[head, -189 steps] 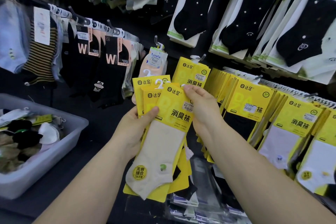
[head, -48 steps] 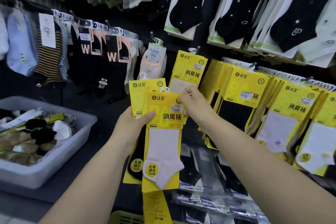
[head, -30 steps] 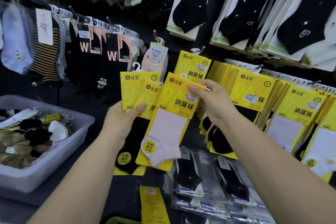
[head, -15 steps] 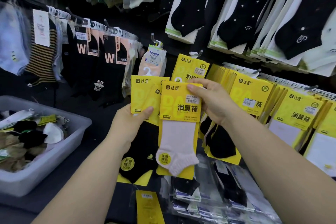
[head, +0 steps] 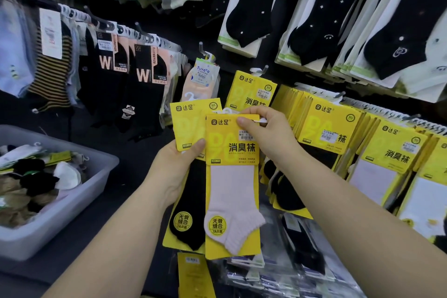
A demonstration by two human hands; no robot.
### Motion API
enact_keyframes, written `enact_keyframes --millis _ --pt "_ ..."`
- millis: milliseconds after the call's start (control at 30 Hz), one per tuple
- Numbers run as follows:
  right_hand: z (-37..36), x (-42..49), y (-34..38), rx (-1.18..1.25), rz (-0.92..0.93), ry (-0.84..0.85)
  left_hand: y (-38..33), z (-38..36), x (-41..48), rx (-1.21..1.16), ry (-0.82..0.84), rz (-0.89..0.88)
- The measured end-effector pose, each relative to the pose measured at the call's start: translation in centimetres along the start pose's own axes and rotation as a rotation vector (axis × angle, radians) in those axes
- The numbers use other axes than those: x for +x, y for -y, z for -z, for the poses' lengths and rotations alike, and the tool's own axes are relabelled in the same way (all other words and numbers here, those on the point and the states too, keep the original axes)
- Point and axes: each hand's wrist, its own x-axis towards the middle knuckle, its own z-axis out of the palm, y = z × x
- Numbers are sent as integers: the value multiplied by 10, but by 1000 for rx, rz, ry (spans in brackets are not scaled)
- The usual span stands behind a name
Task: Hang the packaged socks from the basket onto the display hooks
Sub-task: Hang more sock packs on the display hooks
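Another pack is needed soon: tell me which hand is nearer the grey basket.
Left. The left hand holds the black sock pack right of the basket, apart from it; the right hand pinches the pink sock pack farther right.

matt yellow card pack [head: 232, 143], ribbed pale cloth sock [head: 232, 201], smooth grey plastic basket [head: 60, 213]
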Motion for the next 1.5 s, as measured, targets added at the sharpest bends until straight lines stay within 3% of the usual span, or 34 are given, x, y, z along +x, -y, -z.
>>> enact_keyframes --millis 267,367,567,733,900,1100,1233,1500 --pt "0 6 6 -119 93 -7 0 1 4 94 -55 -93" --pt "-1 6 9 -2 97 -13 -6 2 6 141 -58 -174" --pt "19 15 14 20 90 151 -15 3 8 234 -27 -260" --pt "26 17 14 21 115 167 -15 1 12 243 -8 -265" --pt "38 24 16 -58 132 -24 -16 -1 14 222 -22 -269" --pt "24 17 21 -250 207 51 -12 -2 16 281 4 -283" --pt "21 18 19 -127 103 0 -9 -4 16 279 -19 -296" --pt "46 55 25 -27 39 -329 -12 5 19 328 -198 -322"
